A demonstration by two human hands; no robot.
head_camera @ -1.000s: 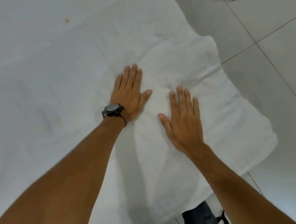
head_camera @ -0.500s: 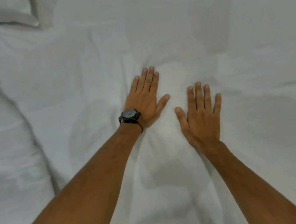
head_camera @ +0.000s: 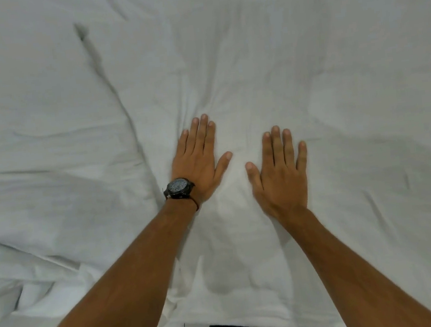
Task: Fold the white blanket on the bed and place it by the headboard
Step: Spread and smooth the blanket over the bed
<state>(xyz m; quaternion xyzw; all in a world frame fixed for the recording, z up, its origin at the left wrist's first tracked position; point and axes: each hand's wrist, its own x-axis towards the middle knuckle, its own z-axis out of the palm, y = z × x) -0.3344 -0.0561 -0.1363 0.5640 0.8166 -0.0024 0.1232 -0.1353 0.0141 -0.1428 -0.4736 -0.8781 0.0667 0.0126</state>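
Two hands, left hand (head_camera: 198, 162) & right hand (head_camera: 280, 172), flat, fingers spread, holding nothing, on one white blanket (head_camera: 253, 79).

white bed (head_camera: 354, 29) with a white blanket (head_camera: 236, 267) spread on it.
the bed fills nearly the whole frame, its cover creased, with a long dark fold running from the upper left down toward the centre. the blanket lies flat across the centre and right, its near edge along the bottom of the frame. bunched white bedding (head_camera: 36, 294) sits at the lower left. both hands rest flat on the blanket.
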